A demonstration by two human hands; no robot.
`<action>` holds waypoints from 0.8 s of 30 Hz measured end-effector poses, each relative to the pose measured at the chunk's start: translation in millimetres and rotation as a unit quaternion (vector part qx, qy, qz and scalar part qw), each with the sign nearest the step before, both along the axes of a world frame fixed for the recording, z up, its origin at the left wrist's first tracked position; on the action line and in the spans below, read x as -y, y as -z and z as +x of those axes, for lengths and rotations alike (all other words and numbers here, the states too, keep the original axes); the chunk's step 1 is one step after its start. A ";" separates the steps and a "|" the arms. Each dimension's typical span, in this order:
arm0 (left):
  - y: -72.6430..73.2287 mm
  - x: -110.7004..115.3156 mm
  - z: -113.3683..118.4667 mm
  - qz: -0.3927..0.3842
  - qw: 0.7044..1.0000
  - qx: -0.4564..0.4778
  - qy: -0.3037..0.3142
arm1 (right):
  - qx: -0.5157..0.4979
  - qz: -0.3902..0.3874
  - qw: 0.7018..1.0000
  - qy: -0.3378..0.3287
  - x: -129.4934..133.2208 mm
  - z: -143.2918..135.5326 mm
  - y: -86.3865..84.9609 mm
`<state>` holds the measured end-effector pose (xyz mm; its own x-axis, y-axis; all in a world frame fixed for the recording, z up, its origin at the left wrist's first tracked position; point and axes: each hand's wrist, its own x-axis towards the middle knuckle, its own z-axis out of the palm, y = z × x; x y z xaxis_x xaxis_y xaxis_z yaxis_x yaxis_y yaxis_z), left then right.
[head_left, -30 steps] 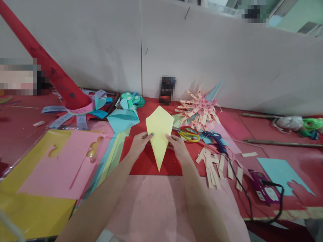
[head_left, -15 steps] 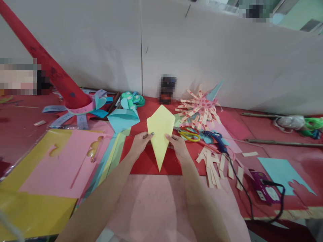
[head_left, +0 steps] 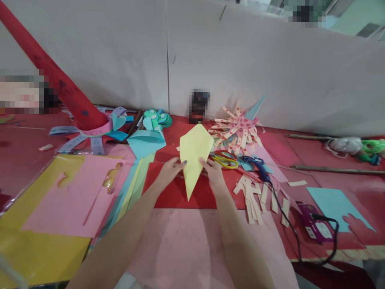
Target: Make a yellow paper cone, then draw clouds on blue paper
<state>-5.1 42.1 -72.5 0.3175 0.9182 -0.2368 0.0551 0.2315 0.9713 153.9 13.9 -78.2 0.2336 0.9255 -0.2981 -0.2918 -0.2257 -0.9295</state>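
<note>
A pale yellow folded paper (head_left: 196, 154), kite-shaped with its long point downward, is held up over a dark red sheet (head_left: 168, 194). My left hand (head_left: 173, 170) pinches its left edge, the thumb on the front face. On the opposite edge my right hand (head_left: 212, 170) grips it the same way. The fingers behind the paper are partly hidden. Just right of the paper lie scissors with yellow and red handles (head_left: 225, 161). A light blue folded paper (head_left: 146, 144) sits to the left.
Pink paper (head_left: 75, 192) lies at left, near a red cone (head_left: 75, 96). To the right are a blue glue gun (head_left: 258, 166), cream strips (head_left: 252, 200), a purple power block (head_left: 313, 224) with a black cable, and a spiky pink paper piece (head_left: 240, 126).
The yellow paper has shifted slightly right and tilted, its lower point now leaning left. Both hands have moved a little right with it, still gripping its edges.
</note>
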 end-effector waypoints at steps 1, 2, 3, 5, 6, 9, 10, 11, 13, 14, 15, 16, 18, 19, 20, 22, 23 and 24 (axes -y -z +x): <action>-1.2 1.8 1.1 -0.016 1.000 0.003 0.026 | -0.002 0.017 1.000 0.020 0.0 -0.7 -0.6; -2.3 3.7 2.3 -0.027 0.998 0.005 0.051 | -0.003 0.035 0.999 0.040 0.1 -1.2 -1.3; -3.4 5.7 3.3 -0.035 0.997 0.006 0.074 | -0.006 0.051 0.997 0.058 0.2 -1.6 -2.1; -5.5 9.3 4.9 -0.047 0.993 0.008 0.112 | -0.007 0.069 0.994 0.088 0.2 -1.6 -3.6; -6.6 10.7 5.3 -0.052 0.991 0.008 0.126 | -0.006 0.071 0.993 0.099 0.1 -1.3 -4.1; -9.0 12.5 5.3 -0.069 0.987 -0.001 0.143 | 0.001 0.070 0.990 0.120 -0.9 -0.1 -3.7; -9.0 12.5 5.0 -0.071 0.987 -0.004 0.145 | 0.004 0.073 0.990 0.122 -1.2 0.2 -3.1; -8.5 12.2 4.7 -0.070 0.987 -0.006 0.147 | 0.009 0.079 0.989 0.125 -1.6 0.4 -2.4; -6.0 11.5 4.0 -0.066 0.985 -0.006 0.160 | 0.026 0.092 0.985 0.141 -2.1 0.8 -1.0; -4.3 11.1 3.7 -0.064 0.984 -0.005 0.167 | 0.034 0.097 0.983 0.152 -2.2 0.9 -0.6; -2.6 10.9 3.4 -0.065 0.983 -0.004 0.174 | 0.041 0.100 0.981 0.163 -2.3 1.1 -0.2; -1.1 10.7 3.1 -0.067 0.982 -0.003 0.179 | 0.046 0.100 0.979 0.171 -2.3 1.2 -0.1; 0.8 10.6 2.5 -0.072 0.980 0.001 0.186 | 0.046 0.099 0.979 0.175 -2.2 1.5 0.0; 1.1 10.6 2.2 -0.073 0.980 0.003 0.188 | 0.043 0.098 0.979 0.174 -2.1 1.6 0.0; 1.0 10.5 1.9 -0.074 0.979 0.005 0.190 | 0.040 0.097 0.979 0.174 -2.1 1.7 0.0; 0.4 10.5 1.6 -0.073 0.979 0.006 0.190 | 0.035 0.098 0.978 0.178 -2.1 1.9 0.0; -0.1 10.5 1.8 -0.071 0.979 0.005 0.190 | 0.033 0.099 0.978 0.180 -2.1 1.8 0.0; -0.5 10.6 2.1 -0.068 0.980 0.004 0.188 | 0.030 0.098 0.978 0.180 -2.0 1.6 -0.2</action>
<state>-3.0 31.5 -72.0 0.6304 0.6958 -0.3443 0.1538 0.3228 0.9339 155.4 15.9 -78.0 0.5665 0.8181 -0.0985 -0.2639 0.0669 -0.9622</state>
